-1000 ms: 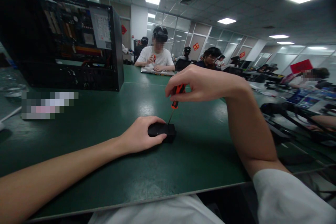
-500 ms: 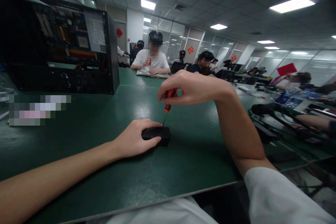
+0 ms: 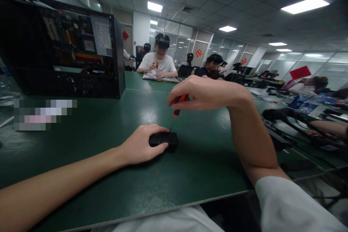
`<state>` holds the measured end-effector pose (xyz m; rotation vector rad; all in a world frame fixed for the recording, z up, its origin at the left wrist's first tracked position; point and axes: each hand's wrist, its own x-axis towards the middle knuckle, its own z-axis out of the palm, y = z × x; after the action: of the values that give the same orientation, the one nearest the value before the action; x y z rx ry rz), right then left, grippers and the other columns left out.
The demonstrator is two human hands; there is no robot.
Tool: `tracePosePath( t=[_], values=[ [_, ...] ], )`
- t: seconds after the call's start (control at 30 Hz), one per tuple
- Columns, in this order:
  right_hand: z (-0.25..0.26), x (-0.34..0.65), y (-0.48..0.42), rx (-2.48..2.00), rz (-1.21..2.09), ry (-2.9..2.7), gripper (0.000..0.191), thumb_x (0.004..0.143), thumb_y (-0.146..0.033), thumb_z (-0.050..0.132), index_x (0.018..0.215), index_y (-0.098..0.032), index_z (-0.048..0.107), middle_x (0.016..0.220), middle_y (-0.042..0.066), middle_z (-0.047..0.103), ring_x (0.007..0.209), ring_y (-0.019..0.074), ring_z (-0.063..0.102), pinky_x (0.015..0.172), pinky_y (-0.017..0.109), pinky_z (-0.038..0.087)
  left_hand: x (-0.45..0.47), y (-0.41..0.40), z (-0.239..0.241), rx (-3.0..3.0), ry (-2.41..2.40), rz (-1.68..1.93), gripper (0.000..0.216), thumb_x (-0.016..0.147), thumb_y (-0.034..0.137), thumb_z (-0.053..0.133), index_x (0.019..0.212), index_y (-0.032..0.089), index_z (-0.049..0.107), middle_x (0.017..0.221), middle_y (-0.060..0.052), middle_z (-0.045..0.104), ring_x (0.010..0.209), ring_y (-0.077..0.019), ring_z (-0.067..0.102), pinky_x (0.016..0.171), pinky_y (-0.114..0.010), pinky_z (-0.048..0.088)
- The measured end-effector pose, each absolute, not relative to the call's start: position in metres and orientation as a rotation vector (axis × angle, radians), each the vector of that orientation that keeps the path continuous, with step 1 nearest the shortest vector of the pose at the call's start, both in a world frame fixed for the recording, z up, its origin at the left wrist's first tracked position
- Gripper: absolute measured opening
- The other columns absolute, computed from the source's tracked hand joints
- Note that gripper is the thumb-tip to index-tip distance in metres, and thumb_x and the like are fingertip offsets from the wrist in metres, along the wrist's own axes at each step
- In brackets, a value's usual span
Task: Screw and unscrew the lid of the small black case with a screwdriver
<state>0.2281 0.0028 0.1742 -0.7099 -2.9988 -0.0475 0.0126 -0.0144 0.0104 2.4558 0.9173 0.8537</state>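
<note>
A small black rectangular box (image 3: pixel 172 143) lies on the green tabletop (image 3: pixel 152 188). My left hand (image 3: pixel 143 144) is closed around the box's left part, thumb on the near side and fingers on the far side. My right hand (image 3: pixel 201 94) grips the handle of an orange and black screwdriver (image 3: pixel 176 112) from above, wrist bent. The screwdriver stands nearly upright, leaning slightly right at the top. Its thin shaft reaches down to the far edge of the box's top face; what the tip touches is too small to make out.
An open black computer case (image 3: pixel 81 58) stands at the back left, its inner parts showing. A blurred-out item (image 3: pixel 45 116) lies before it. Across the table sits a person in white (image 3: pixel 160 63) holding a tool over a flat panel. Black cables (image 3: pixel 282 117) lie at the right.
The whole view has shifted slightly, so everything appears a little further right. My right hand has turned a little on the screwdriver handle; my left hand keeps its hold on the box.
</note>
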Motion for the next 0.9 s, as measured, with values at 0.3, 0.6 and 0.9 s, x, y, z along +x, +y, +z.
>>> tracePosePath(
  t=[0.3,0.6,0.9],
  values=[
    [0.177,0.241,-0.001,-0.913,-0.08,-3.05,0.027,0.091,-0.032,0.061,0.112,-0.021,0.076,0.106,0.004,0.077,0.088,0.0168,0.07,0.075,0.026,0.047,0.006,-0.014,0.02,2.57,0.956,0.736,0.035,0.08,0.03,0.069,0.113,0.017,0.071,0.108,-0.008,0.076,0.095,-0.0255,0.071,0.083,-0.034,0.053],
    [0.176,0.245,-0.001,-1.041,0.127,-3.136,0.032,0.094,-0.035,0.055,0.111,-0.021,0.078,0.102,0.001,0.079,0.082,0.0146,0.069,0.069,0.022,0.046,0.016,-0.015,0.015,2.579,1.042,0.695,0.043,0.086,0.048,0.069,0.118,0.021,0.075,0.112,-0.008,0.079,0.098,-0.0288,0.075,0.083,-0.035,0.054],
    [0.179,0.252,-0.018,-1.111,0.148,-3.247,0.028,0.091,-0.026,0.055,0.108,-0.022,0.077,0.094,0.0,0.078,0.075,0.0126,0.067,0.068,0.022,0.045,0.008,-0.016,0.015,2.557,1.044,0.716,0.038,0.084,0.047,0.071,0.114,0.023,0.077,0.107,-0.004,0.08,0.094,-0.0253,0.075,0.075,-0.029,0.052]
  ],
)
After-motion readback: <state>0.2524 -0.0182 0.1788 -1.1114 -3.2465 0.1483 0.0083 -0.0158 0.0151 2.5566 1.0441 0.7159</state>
